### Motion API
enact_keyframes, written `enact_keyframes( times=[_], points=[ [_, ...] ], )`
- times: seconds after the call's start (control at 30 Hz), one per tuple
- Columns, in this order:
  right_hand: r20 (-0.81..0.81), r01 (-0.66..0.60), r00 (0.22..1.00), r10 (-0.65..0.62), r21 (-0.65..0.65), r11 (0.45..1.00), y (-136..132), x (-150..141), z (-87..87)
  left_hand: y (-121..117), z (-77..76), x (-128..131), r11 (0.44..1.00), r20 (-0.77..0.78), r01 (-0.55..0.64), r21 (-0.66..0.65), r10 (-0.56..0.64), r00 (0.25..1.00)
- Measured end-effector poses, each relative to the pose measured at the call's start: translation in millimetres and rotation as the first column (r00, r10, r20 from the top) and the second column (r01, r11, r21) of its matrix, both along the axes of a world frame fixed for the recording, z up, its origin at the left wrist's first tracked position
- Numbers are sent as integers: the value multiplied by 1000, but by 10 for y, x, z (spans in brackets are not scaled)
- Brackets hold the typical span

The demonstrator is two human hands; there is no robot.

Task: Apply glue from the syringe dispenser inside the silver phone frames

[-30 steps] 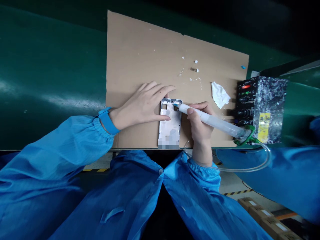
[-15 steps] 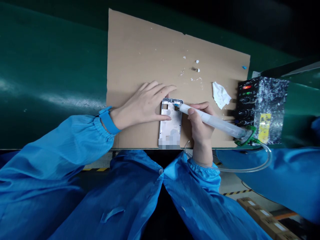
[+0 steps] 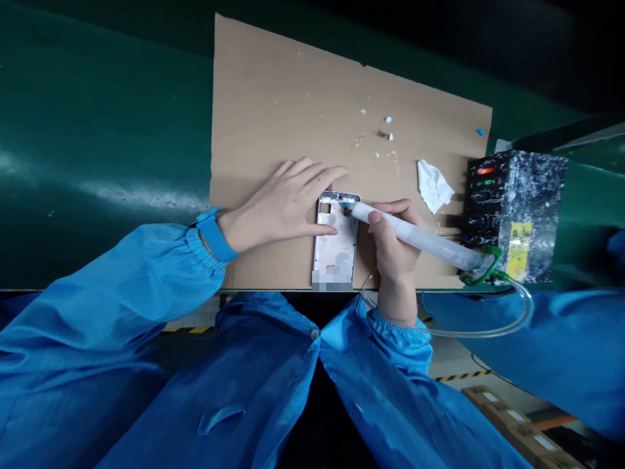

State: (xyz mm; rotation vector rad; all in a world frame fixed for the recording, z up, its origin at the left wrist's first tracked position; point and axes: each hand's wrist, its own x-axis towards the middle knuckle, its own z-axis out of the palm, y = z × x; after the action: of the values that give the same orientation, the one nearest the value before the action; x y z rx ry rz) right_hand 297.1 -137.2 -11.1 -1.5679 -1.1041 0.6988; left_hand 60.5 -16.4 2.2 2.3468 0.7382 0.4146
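Note:
A pale metal phone frame (image 3: 338, 242) lies on the cardboard sheet (image 3: 273, 130), its lower end at the table's front edge. My left hand (image 3: 288, 202) grips it from the left, the thumb across its face and the forefinger by its top edge. In my right hand (image 3: 394, 244) is a dispensing syringe (image 3: 415, 236) with whitish content, held tilted like a pen. Its blue tip meets the upper right part of the frame, near a cut-out; whether it touches, I cannot tell. From the syringe's green cap (image 3: 488, 266) runs a clear tube (image 3: 525, 316).
A paint-spattered black control box (image 3: 532, 195) with knobs and lit displays stands at the right. A crumpled white cloth (image 3: 434, 187) lies left of it. White crumbs (image 3: 388, 120) dot the cardboard. Beyond my right arm shows another person's blue sleeve (image 3: 561, 352); cartons (image 3: 512, 423) stand below.
The whole view has shifted very slightly. Both hands, the phone frame and the syringe keep practically the same positions relative to each other.

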Motion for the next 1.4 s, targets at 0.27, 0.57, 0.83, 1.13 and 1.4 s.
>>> enact_keyframes(
  times=[0.27, 0.57, 0.83, 1.13, 1.4],
  points=[
    [-25, -8, 1000, 8, -7, 1000, -2, 14, -12, -2, 1, 4, 1000, 4, 2, 10, -2, 1000],
    [3, -23, 1000, 23, 0, 1000, 8, 4, 3, -5, -12, 6, 1000, 9, 5, 10, -5, 1000],
    [6, -37, 999, 37, -15, 999, 11, 3, 29, -3, -13, 4, 1000, 8, 2, 16, -2, 1000],
    [45, -26, 999, 27, -25, 999, 11, -8, 26, -6, -9, 5, 1000, 10, 5, 15, -6, 1000],
    [35, -13, 999, 14, -44, 999, 9, 1, 24, -6, -28, 5, 1000, 17, 6, 8, -6, 1000]
  ],
)
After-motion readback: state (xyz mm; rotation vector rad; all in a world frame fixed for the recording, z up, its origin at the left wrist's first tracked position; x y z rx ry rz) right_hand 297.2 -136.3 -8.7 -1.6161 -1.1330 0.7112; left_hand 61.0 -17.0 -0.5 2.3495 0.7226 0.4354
